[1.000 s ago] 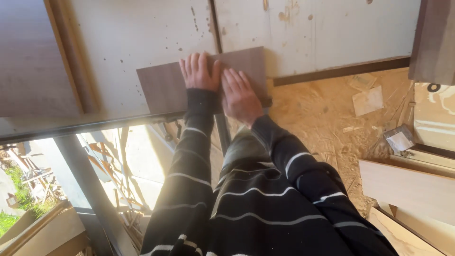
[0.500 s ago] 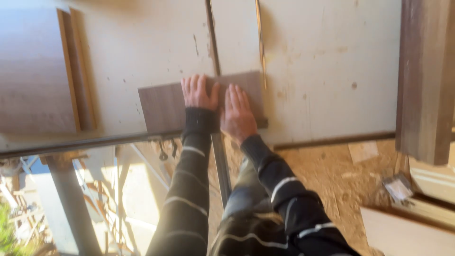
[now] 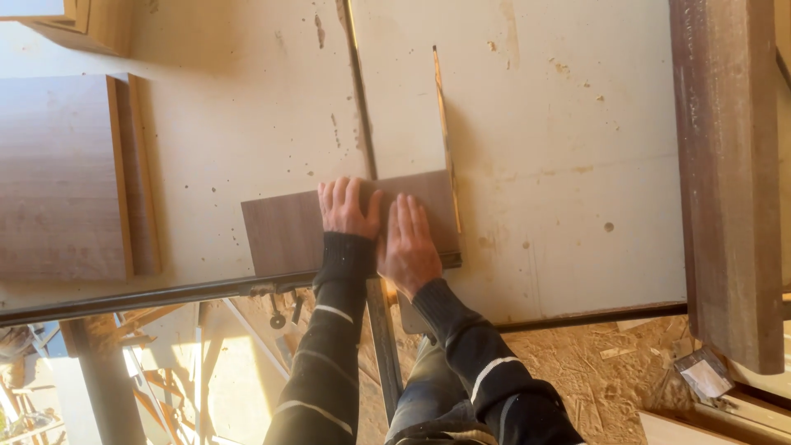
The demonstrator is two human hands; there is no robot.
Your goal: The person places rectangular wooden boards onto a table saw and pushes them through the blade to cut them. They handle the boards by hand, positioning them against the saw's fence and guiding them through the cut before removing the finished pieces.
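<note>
left hand [image 3: 348, 208] lying flat, fingers together, on brown panel [image 3: 284, 231] mid-frame | right hand [image 3: 408, 243] pressing flat beside it | blade [image 3: 446, 136] touching panel's right edge | table [image 3: 560, 181]

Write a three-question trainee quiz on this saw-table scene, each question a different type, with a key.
1. True or false: both hands lie flat on the small brown panel.
2. Multiple choice: where does the saw slot lie relative to the small brown panel? A) along its right edge B) along its left edge C) nowhere near it
3. Fill in: at the table's left edge lies a larger ____ board.

Key:
1. True. The left hand and the right hand press down side by side, fingers extended.
2. A
3. Brown. It rests on the pale table top, apart from both hands.
</note>
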